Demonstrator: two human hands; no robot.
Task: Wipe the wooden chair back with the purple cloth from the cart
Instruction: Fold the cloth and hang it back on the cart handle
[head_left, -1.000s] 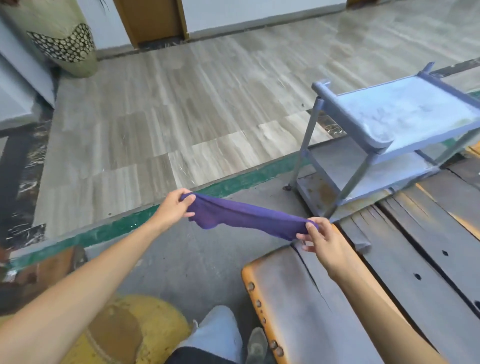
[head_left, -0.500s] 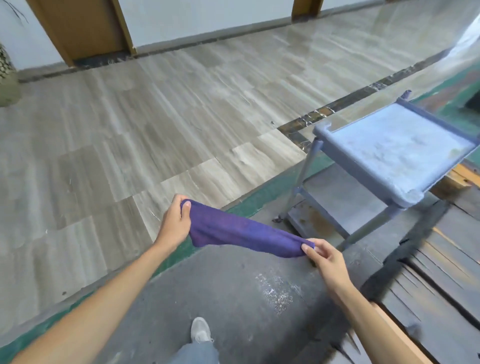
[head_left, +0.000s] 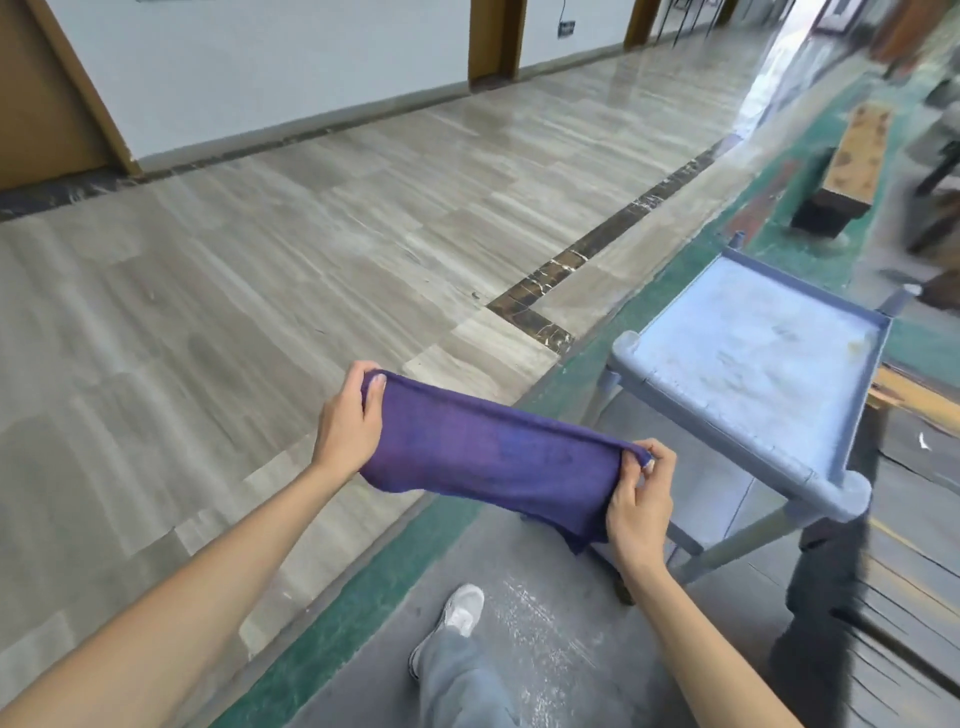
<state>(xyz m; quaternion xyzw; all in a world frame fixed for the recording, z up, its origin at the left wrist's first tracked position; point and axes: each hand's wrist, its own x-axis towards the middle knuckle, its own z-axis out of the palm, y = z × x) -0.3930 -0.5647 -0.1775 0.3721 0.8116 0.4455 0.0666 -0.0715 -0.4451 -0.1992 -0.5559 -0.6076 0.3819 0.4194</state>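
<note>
The purple cloth (head_left: 488, 452) hangs stretched between both hands at mid-frame, above the floor. My left hand (head_left: 345, 423) grips its left end, thumb over the top edge. My right hand (head_left: 639, 493) pinches the right end, with a loose corner drooping below. The grey-blue cart (head_left: 748, 467) stands just right of my right hand, its top shelf bare. A dark wooden piece (head_left: 821, 597), blurred, rises at the lower right beside the cart. No chair back shows plainly.
A wooden bench (head_left: 852, 156) stands far right beyond the cart. Pale tiled floor (head_left: 260, 286) spreads left, edged by a green strip (head_left: 353, 587) and grey concrete underfoot. My leg and white shoe (head_left: 460, 613) are below the cloth. Wooden slats lie at the bottom right.
The view has swung up and to the right, so the worn wooden board at the bottom is gone. Both hands still hold the cloth, now spread wider and flatter between them.
</note>
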